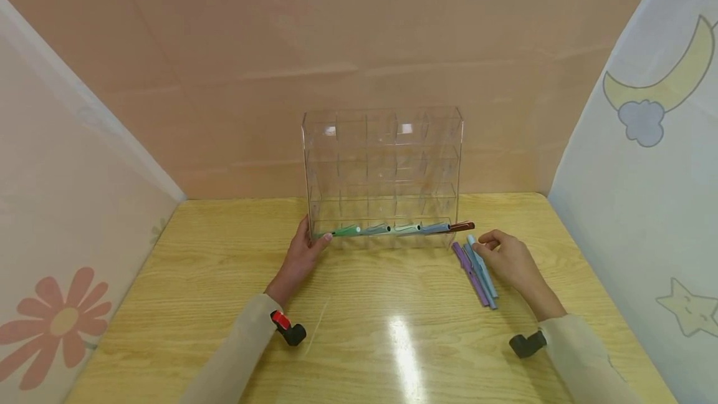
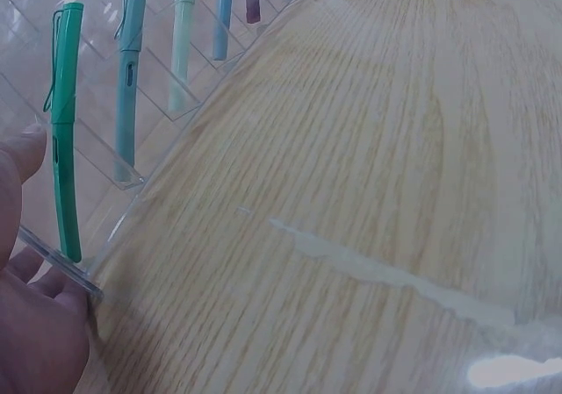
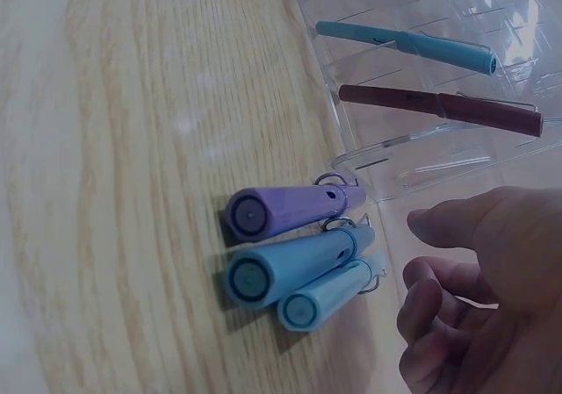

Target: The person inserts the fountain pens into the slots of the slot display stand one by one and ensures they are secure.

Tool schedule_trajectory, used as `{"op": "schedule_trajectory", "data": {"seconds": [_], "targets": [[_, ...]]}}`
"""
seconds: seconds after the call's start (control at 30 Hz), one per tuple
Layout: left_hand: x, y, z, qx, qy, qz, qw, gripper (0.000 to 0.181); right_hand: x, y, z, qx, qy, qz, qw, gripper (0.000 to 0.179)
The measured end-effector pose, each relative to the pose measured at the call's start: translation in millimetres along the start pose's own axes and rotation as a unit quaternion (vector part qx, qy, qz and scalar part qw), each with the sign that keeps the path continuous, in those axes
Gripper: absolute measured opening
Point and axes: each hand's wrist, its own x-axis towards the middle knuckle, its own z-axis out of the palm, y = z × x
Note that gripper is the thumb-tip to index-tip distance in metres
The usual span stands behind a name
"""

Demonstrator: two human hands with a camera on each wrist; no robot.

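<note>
A clear acrylic rack [image 1: 306, 167] with small compartments stands upright at the back of the table. My left hand [image 1: 297, 260] grips its lower left side, thumb in front and the other fingers behind the panel edge. Along the bottom row lean a green pen [image 2: 64, 131], a grey-blue pen [image 1: 374, 229], a pale green pen [image 1: 406, 229], a blue pen [image 1: 435, 228] and a dark red pen [image 3: 439, 104]. My right hand [image 1: 516, 264] hovers beside three loose pens: purple [image 3: 294, 210], blue [image 3: 299, 267] and light blue [image 3: 332, 293]. Its fingers are loosely bent, holding nothing.
The wooden table [image 1: 224, 329] has a bright reflection near the front. A peach backdrop [image 1: 252, 48] rises behind the rack. Printed cloth walls stand left and right, with a flower [image 1: 64, 322] and a moon [image 1: 673, 86]. The rack's upper rows are transparent and hard to make out.
</note>
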Motion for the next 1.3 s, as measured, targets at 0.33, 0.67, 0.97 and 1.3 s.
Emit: {"op": "schedule_trajectory", "data": {"seconds": [0.33,0.67,0.97,1.3], "targets": [[-0.5,-1.5,0.2,0.005,0.001,0.004,1.0,0.082,3.5,0,3,-0.024,0.002,0.004,0.9997,0.044],[-0.2,-1.5,0.6,0.004,0.004,0.012,0.9999,0.081,6.9,4,5,-0.031,-0.004,0.009,0.9995,0.041],[1.9,-1.9,-0.3,0.004,0.001,0.002,1.0,0.082,10.6,6,5,-0.039,-0.007,0.006,0.9992,0.038],[1.9,0.4,-0.1,0.0,0.002,0.002,1.0,0.082,17.0,6,3,-0.054,-0.033,0.022,0.9978,0.042]]}}
